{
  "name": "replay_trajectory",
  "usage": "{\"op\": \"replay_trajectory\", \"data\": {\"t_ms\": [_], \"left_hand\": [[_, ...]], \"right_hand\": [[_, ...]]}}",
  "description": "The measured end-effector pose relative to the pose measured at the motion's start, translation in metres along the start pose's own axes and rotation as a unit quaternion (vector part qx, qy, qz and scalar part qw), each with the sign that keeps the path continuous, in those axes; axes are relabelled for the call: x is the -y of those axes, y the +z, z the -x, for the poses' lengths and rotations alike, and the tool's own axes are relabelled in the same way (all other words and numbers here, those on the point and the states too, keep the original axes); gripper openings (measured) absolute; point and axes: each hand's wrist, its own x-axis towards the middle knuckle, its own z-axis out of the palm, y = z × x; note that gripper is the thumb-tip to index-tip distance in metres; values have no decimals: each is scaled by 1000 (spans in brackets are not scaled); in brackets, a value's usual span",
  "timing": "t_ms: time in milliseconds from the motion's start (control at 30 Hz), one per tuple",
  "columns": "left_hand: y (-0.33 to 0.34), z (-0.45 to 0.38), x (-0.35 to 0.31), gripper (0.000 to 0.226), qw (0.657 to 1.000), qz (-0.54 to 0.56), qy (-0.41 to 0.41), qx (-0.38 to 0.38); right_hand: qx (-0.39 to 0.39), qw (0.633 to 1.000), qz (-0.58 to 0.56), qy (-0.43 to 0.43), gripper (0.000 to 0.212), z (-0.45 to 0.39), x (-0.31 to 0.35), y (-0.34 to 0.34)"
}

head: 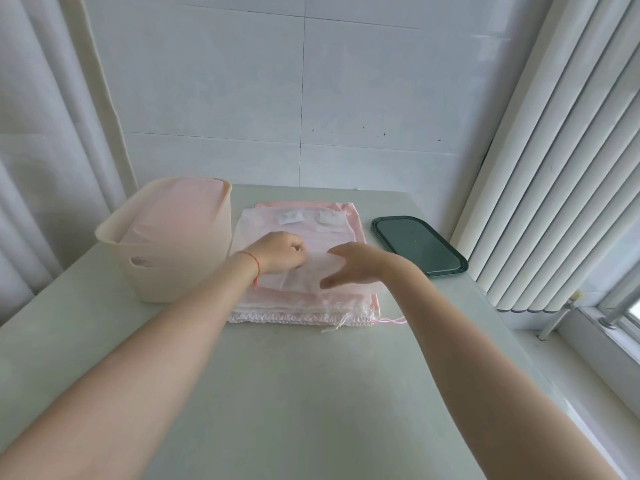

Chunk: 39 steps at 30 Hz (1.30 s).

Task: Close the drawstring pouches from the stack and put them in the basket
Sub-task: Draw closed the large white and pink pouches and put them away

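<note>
From our head view, stack of pouches [301,258] on the table [277,393] beside the basket [173,251], our left hand [282,252] pinching the top pouch — right hand [360,263] spread above it, green tray [417,244] right.

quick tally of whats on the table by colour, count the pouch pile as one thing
pink: 1, the pouch pile
cream: 1, the basket
dark green: 1, the tray
total: 3

Pale table [311,393] carries a basket [180,271], pouch stack [304,306] and green tray [419,245]
</note>
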Motion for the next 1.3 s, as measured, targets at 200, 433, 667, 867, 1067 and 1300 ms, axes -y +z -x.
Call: {"op": "replay_trajectory", "data": {"t_ms": [200, 433, 667, 867, 1067, 1300], "left_hand": [[-3, -16, 12, 33, 997, -59, -52, 17], [21, -33, 22, 38, 973, -227, -13, -44], [53, -43, 35, 52, 993, -118, 1, -13], [64, -44, 44, 59, 990, -138, -17, -5], [60, -39, 41, 58, 980, -187, -66, 10], [61, -37, 42, 70, 971, -221, -96, -9]], "right_hand": [[-26, 998, 27, 45, 53, -30, -11, -8], [-52, 990, 95, 91, 48, -68, -20, 7], [-141, 975, 150, 83, 41, -85, -22, 41], [-179, 972, 118, 92, 48, -82, -46, 53], [-121, 987, 46, 99, 51, -75, -61, 53], [-120, 985, 83, 96, 42, -85, -28, 23]]}}
